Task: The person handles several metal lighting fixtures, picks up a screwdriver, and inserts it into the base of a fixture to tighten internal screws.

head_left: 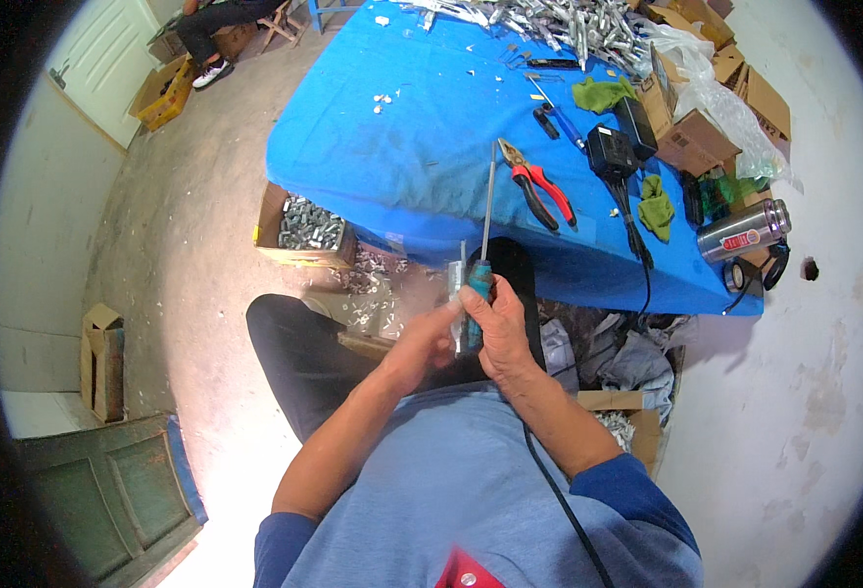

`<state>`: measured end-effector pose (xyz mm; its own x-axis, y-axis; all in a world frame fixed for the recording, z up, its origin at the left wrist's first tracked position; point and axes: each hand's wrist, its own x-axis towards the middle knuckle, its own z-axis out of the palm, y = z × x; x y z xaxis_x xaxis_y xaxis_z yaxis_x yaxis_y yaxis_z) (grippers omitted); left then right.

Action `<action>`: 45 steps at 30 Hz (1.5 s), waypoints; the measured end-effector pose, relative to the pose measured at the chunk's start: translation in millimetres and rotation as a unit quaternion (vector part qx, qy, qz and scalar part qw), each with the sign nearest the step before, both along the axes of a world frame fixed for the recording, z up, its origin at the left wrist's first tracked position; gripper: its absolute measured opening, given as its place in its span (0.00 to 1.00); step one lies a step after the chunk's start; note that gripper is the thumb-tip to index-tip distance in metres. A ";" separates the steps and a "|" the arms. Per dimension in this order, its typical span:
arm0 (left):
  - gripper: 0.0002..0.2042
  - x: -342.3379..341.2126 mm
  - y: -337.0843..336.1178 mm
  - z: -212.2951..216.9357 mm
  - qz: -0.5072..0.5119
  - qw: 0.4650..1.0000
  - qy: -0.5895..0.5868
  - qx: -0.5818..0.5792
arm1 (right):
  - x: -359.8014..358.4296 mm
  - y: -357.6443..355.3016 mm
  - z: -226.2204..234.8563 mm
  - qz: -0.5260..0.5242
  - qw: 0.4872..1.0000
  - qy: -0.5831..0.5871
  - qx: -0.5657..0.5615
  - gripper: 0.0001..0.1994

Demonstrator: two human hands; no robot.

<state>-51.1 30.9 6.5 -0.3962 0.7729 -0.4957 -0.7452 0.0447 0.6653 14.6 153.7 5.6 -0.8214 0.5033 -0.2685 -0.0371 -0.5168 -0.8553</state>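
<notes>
In my lap, at the table's near edge, my left hand (424, 341) is closed on a narrow silver metal piece (455, 284) that stands upright; its exact kind is not clear. Right beside it, my right hand (502, 331) wraps round the teal handle of a screwdriver (480, 277). The long shaft points away from me, over the blue cloth. Both hands are close together, with the right thumb by the metal piece. Fingers hide the lower parts of both things. On the table ahead lie red-and-black pliers (522, 171).
A blue-covered table (353, 147) bears a heap of silver metal parts (569, 24), a second screwdriver (571, 129), a black power adapter (612, 152), green cloths (603, 94) and a steel flask (742, 233). Below stands a box (304, 257) of small parts. Another person's leg (199, 39) shows far left.
</notes>
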 end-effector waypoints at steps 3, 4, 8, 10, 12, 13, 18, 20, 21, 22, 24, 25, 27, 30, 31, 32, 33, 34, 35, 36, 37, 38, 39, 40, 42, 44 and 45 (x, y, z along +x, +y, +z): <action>0.18 -0.1 0.1 -0.5 0.001 1.000 0.017 -0.007 | -0.7 -2.3 0.5 -0.020 1.000 0.012 0.008 0.17; 0.18 0.0 0.3 -3.1 0.001 1.000 0.026 -0.011 | -0.7 -3.2 4.2 -0.018 1.000 0.011 0.005 0.17; 0.19 0.3 1.0 0.4 0.002 0.998 0.058 -0.025 | -0.2 0.2 3.7 0.004 1.000 0.010 -0.002 0.17; 0.20 -0.3 1.5 3.2 -0.004 0.999 0.047 -0.013 | 0.4 3.6 2.1 0.015 1.000 0.012 -0.015 0.17; 0.20 -0.4 1.6 2.5 -0.008 0.999 0.044 -0.013 | 0.3 5.0 2.3 0.022 0.999 0.013 -0.024 0.17; 0.20 -0.1 1.6 0.3 -0.009 0.999 0.045 -0.018 | 0.0 5.1 3.4 0.023 0.999 0.013 -0.026 0.16; 0.20 -2.3 -2.7 2.0 -0.019 0.999 0.040 -0.018 | 2.9 10.4 3.8 0.035 0.999 0.017 -0.008 0.16; 0.19 -3.0 -3.8 4.4 -0.014 1.000 0.014 -0.008 | 2.7 10.2 6.1 0.030 0.999 0.020 0.025 0.16; 0.19 -2.4 -3.7 4.0 -0.008 1.000 0.005 -0.006 | 2.4 10.0 4.9 0.024 0.999 0.013 0.041 0.16; 0.19 -1.8 -3.3 3.8 -0.001 1.000 -0.004 -0.005 | 1.2 9.2 3.1 0.018 0.998 0.007 0.057 0.17; 0.18 -0.2 -1.9 4.7 0.009 1.000 -0.017 0.007 | -0.2 6.3 1.9 0.006 0.997 -0.001 0.083 0.17; 0.18 0.6 -1.3 6.5 0.013 1.000 -0.021 0.016 | -1.2 4.1 2.2 -0.001 0.996 -0.003 0.093 0.17; 0.18 1.6 0.3 10.2 0.012 0.999 -0.021 0.022 | -2.0 1.1 4.9 -0.009 0.994 -0.009 0.106 0.17; 0.19 -0.3 3.6 11.4 -0.007 1.000 -0.005 0.008 | -2.1 -0.3 8.8 -0.015 0.993 -0.014 0.115 0.17; 0.19 -1.1 4.3 8.2 -0.017 1.000 0.002 0.002 | -1.8 0.2 7.2 -0.016 0.993 -0.012 0.118 0.17; 0.19 -1.7 5.1 6.1 -0.028 1.000 0.009 -0.005 | -1.6 0.9 5.4 -0.017 0.992 -0.010 0.122 0.16; 0.20 -1.9 6.4 5.7 -0.030 0.999 0.022 -0.017 | -1.4 2.3 3.5 -0.017 0.993 -0.007 0.117 0.16; 0.20 -2.0 7.8 5.4 -0.032 0.998 0.035 -0.029 | -1.1 3.9 1.2 -0.018 0.994 -0.005 0.112 0.16; 0.20 -2.1 9.5 5.3 -0.034 0.997 0.048 -0.042 | -1.0 5.3 0.0 -0.018 0.994 -0.002 0.107 0.16; 0.21 -2.5 11.6 6.7 -0.036 0.997 0.057 -0.043 | -0.8 6.0 0.3 -0.021 0.995 -0.001 0.096 0.15; 0.21 -3.6 13.4 9.7 -0.039 0.996 0.066 -0.045 | -1.2 6.2 1.6 -0.024 0.996 0.000 0.085 0.15; 0.21 -4.8 15.0 12.0 -0.041 0.995 0.076 -0.047 | -1.9 6.6 2.9 -0.026 0.997 0.002 0.074 0.14; 0.21 -6.1 16.4 12.9 -0.040 0.995 0.081 -0.053 | -3.0 7.0 4.5 -0.029 0.998 0.006 0.062 0.14; 0.22 -7.8 18.3 12.9 -0.039 0.994 0.086 -0.057 | -4.5 8.0 5.4 -0.032 0.998 0.011 0.050 0.14; 0.22 -12.9 22.1 13.5 -0.035 0.993 0.095 -0.064 | -9.2 11.5 5.3 -0.036 0.999 0.025 0.029 0.14; 0.22 -20.5 25.8 16.7 -0.031 0.992 0.103 -0.072 | -15.2 15.6 3.9 -0.042 0.998 0.045 0.010 0.13; 0.22 -24.1 29.0 19.3 -0.026 0.991 0.108 -0.076 | -18.4 18.2 2.0 -0.041 0.998 0.046 0.013 0.14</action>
